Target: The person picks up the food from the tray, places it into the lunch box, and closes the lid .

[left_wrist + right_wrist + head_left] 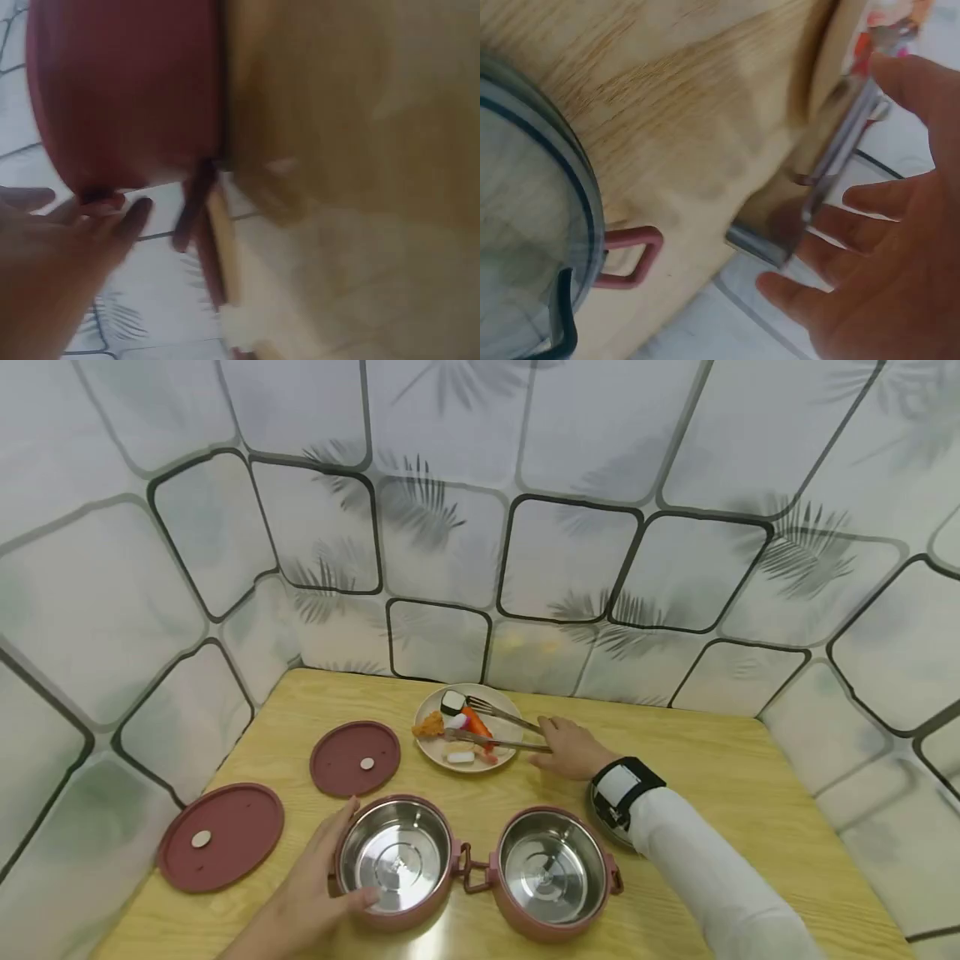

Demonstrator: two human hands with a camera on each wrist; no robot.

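Observation:
Two maroon pots with shiny steel insides stand side by side near the front edge, a left pot (pixel 401 860) and a right pot (pixel 551 872). My left hand (pixel 315 868) is at the left pot's outer side, fingers fairly straight along the wall and thumb over the rim. A maroon wall (pixel 127 90) fills much of the blurred left wrist view. Fork-tipped metal tongs (pixel 517 744) lie across a plate (pixel 510 756) of toy-like food, including a rice ball (pixel 453 702). My right hand (pixel 573 750) reaches their near end, fingers spread around it in the right wrist view.
Two maroon lids, a front lid (pixel 225 860) and a back lid (pixel 337 772), lie flat on the left of the wooden table (pixel 720 760). A round glass piece (pixel 525 210) sits by the right forearm. Patterned walls (pixel 442 543) enclose the table.

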